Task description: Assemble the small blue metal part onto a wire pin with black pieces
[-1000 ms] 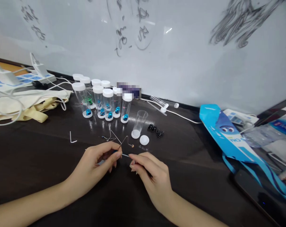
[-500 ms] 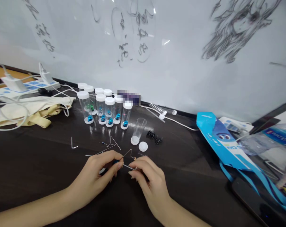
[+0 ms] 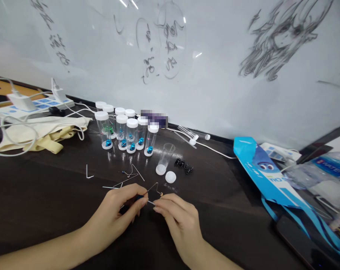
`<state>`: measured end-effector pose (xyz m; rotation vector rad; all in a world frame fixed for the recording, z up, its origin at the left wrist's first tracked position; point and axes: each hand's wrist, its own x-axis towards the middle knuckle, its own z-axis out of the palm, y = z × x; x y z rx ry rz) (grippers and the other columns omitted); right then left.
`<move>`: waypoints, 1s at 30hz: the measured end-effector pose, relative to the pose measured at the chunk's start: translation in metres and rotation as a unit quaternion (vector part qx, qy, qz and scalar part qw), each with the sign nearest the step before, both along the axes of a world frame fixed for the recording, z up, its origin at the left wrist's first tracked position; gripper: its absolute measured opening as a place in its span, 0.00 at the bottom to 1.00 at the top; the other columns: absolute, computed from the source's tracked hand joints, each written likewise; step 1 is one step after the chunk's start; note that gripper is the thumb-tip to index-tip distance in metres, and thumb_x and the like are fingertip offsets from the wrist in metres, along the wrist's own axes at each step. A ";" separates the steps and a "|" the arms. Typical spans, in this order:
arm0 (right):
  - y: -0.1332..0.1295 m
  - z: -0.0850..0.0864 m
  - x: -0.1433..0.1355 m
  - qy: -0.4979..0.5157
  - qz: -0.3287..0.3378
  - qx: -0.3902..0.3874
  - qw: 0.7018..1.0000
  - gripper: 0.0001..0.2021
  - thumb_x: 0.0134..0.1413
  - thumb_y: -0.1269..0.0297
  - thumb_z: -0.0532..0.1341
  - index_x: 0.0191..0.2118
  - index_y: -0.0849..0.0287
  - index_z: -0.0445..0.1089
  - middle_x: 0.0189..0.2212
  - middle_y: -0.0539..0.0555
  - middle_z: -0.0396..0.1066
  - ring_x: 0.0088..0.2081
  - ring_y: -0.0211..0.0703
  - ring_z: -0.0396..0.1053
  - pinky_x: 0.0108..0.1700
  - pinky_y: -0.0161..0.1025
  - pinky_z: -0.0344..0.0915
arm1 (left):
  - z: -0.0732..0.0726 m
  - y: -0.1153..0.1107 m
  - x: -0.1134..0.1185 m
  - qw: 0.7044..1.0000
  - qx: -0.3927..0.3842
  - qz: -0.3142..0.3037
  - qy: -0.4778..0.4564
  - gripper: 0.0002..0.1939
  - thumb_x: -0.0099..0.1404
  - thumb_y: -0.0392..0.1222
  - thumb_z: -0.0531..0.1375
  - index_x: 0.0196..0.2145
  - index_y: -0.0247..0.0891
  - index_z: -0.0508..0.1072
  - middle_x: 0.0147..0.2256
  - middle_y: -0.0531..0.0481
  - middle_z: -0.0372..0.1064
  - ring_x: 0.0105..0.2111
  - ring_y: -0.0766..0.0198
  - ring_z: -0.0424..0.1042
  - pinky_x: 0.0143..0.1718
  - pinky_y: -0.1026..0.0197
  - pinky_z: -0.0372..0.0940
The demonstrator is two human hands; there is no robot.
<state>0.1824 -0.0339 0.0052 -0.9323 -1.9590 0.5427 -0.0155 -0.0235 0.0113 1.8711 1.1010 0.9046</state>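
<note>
My left hand [image 3: 121,210] pinches a small blue part [image 3: 139,197], mostly hidden by the fingers, with a bent thin wire [image 3: 156,184] sticking out to the right. My right hand [image 3: 179,217] is closed on the end of a thin metal rod [image 3: 151,202] that runs to the left fingertips. Beyond the hands an open clear tube [image 3: 166,157] stands beside a white cap [image 3: 170,177]. Several black pieces [image 3: 183,165] lie right of it. Bent wires [image 3: 130,173] and a small L-shaped key [image 3: 87,172] are on the dark table.
Several capped tubes [image 3: 132,135] with blue pieces stand at the back left. Cables and a cloth bag [image 3: 46,131] lie far left. At right are a blue package [image 3: 260,168], a strap and a dark device [image 3: 294,240]. A whiteboard [image 3: 209,75] rises behind the table [image 3: 46,202].
The view has shifted slightly. My right fingers have closed further along the rod, nearer my left fingertips. The left hand keeps its pinch.
</note>
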 end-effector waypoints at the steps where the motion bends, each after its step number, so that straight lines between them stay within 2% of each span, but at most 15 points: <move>1: 0.000 0.000 0.000 0.002 0.001 -0.002 1.000 0.09 0.62 0.75 0.58 0.40 0.59 0.76 0.34 0.55 0.75 0.33 0.42 0.73 0.35 0.36 0.69 | -0.001 0.000 0.000 1.000 0.002 0.000 -0.002 0.10 0.70 0.43 0.52 0.34 0.40 0.70 0.25 0.56 0.64 0.22 0.68 0.65 0.22 0.68 0.62; 6: 0.000 0.000 0.001 0.007 0.010 -0.022 1.000 0.10 0.63 0.73 0.56 0.39 0.58 0.75 0.31 0.53 0.74 0.29 0.40 0.71 0.32 0.36 0.69 | -0.003 -0.001 0.000 1.000 0.018 -0.004 -0.013 0.10 0.70 0.42 0.52 0.33 0.40 0.70 0.25 0.56 0.65 0.22 0.68 0.65 0.23 0.68 0.63; 14: -0.003 -0.002 0.001 -0.034 0.027 -0.070 0.997 0.13 0.67 0.70 0.51 0.35 0.60 0.71 0.20 0.48 0.65 0.20 0.35 0.63 0.28 0.34 0.64 | 0.003 0.000 0.000 0.998 0.054 -0.009 0.005 0.09 0.69 0.40 0.53 0.33 0.40 0.71 0.25 0.55 0.68 0.23 0.67 0.68 0.24 0.68 0.64; 23: -0.002 -0.003 0.001 -0.021 0.033 -0.132 0.990 0.11 0.68 0.68 0.50 0.47 0.58 0.69 0.17 0.43 0.61 0.18 0.32 0.60 0.26 0.30 0.60 | 0.002 0.000 0.002 0.996 0.085 -0.006 0.027 0.08 0.69 0.38 0.53 0.35 0.40 0.70 0.28 0.54 0.71 0.24 0.68 0.69 0.24 0.68 0.64; 26: -0.001 -0.005 0.001 -0.018 0.019 -0.147 0.989 0.09 0.68 0.68 0.51 0.47 0.57 0.68 0.18 0.43 0.61 0.18 0.33 0.60 0.26 0.31 0.60 | 0.001 0.000 0.003 0.996 0.082 0.001 0.022 0.07 0.69 0.38 0.53 0.36 0.40 0.71 0.28 0.53 0.71 0.23 0.68 0.68 0.24 0.68 0.63; 30: 0.001 -0.007 0.000 -0.034 -0.005 -0.091 0.995 0.07 0.64 0.68 0.58 0.46 0.55 0.67 0.25 0.46 0.66 0.24 0.36 0.65 0.31 0.33 0.64 | 0.002 0.003 0.003 0.999 0.037 0.021 0.002 0.09 0.69 0.40 0.53 0.34 0.39 0.72 0.25 0.55 0.69 0.22 0.68 0.67 0.23 0.67 0.63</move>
